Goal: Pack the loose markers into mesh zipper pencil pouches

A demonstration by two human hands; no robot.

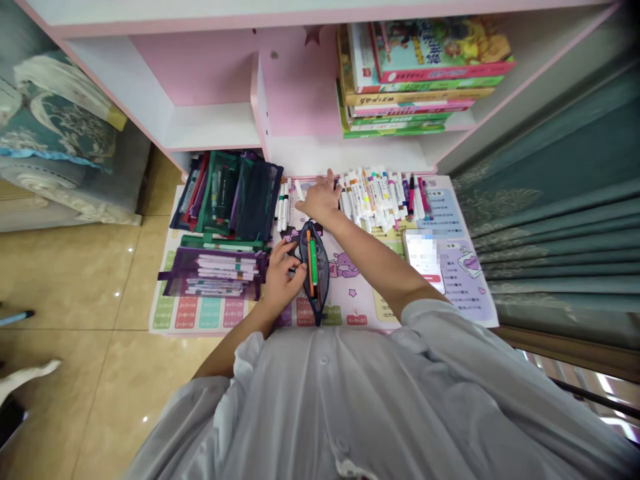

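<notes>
A dark zip pencil pouch (324, 267) lies open in front of me, with an orange pen (310, 263) and a green marker (314, 261) inside. My left hand (284, 277) grips the pouch's left edge between thumb and fingers. Beyond the pouch, my right hand (321, 199) is spread out low over the desk, its thumb close to a single white marker (299, 190). Whether it touches that marker I cannot tell. To its right lies a big pile of white markers (373, 197) with coloured ends. Several more white markers (283, 205) stand in a small row to its left.
Stacked mesh pouches (225, 193) fill the desk's back left, with a purple mesh pouch of markers (215, 272) nearer me. A phone (424, 260) lies at the right. Books (415, 80) are piled on the shelf (300, 152) behind. A curtain (550, 187) hangs at the right.
</notes>
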